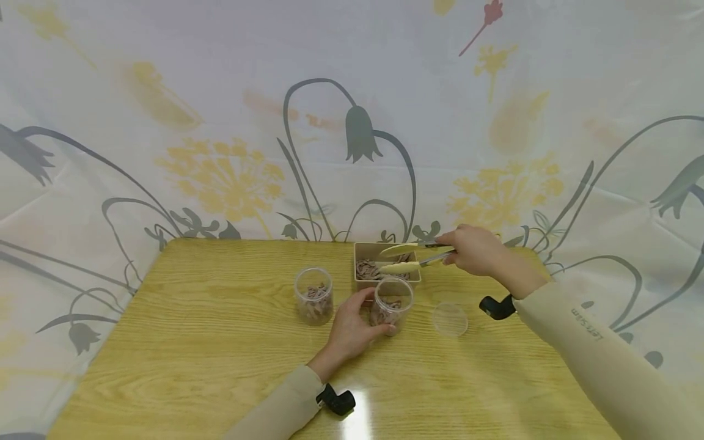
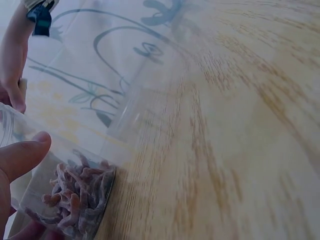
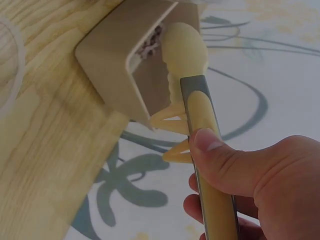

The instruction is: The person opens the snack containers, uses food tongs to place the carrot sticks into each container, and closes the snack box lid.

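Note:
My left hand holds a clear round jar on the table, thumb and fingers around its sides. Brownish-purple, worm-like strips cover the bottom of that jar. Up at the back, my right hand grips yellow-tipped tongs by their handles. The tong tips stand apart over a beige rectangular bin, which has more of the strips inside. In the right wrist view the thumb presses along one tong arm, and the near tip overlaps the bin's opening.
Left of the held jar stands a second clear jar, partly filled with the same strips. A clear round lid lies flat on the wooden table to the right. Behind the table's back edge hangs a flower-printed curtain.

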`<state>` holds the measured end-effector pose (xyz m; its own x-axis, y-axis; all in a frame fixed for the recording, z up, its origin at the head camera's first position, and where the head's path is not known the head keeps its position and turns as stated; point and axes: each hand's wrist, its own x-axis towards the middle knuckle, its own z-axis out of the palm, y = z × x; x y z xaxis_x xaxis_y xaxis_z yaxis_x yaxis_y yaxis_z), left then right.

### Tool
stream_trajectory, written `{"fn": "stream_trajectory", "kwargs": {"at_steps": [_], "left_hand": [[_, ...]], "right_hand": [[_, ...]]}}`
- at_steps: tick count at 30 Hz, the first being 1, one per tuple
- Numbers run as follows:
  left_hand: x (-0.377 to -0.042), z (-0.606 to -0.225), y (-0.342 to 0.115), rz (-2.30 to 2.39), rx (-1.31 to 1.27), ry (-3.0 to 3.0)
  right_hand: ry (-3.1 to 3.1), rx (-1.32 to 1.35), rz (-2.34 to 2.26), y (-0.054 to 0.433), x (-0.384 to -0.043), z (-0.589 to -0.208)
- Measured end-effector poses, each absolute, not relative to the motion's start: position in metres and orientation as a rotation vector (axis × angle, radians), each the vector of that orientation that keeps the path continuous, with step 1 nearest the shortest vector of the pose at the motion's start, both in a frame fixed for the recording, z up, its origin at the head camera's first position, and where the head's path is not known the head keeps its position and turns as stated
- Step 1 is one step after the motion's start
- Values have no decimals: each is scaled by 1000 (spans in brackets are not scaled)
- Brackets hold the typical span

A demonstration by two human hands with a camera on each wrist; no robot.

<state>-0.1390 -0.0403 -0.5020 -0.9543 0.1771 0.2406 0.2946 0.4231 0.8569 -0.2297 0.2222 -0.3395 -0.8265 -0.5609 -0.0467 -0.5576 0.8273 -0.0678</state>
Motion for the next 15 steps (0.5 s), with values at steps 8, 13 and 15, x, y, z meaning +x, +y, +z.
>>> {"fn": "stream_trajectory", "kwargs": {"at_steps": [8, 13, 15], "left_hand": [[-139, -500, -40, -1554, -424, -2568], [-137, -498, -40, -1546, -409, -2581], [-137, -497, -39, -1550, -403, -2583]], "right_hand": [[2847, -898, -52, 197, -253, -355], [2836, -945, 99, 181, -260, -358], [2827, -957, 132, 176, -261, -358]]}}
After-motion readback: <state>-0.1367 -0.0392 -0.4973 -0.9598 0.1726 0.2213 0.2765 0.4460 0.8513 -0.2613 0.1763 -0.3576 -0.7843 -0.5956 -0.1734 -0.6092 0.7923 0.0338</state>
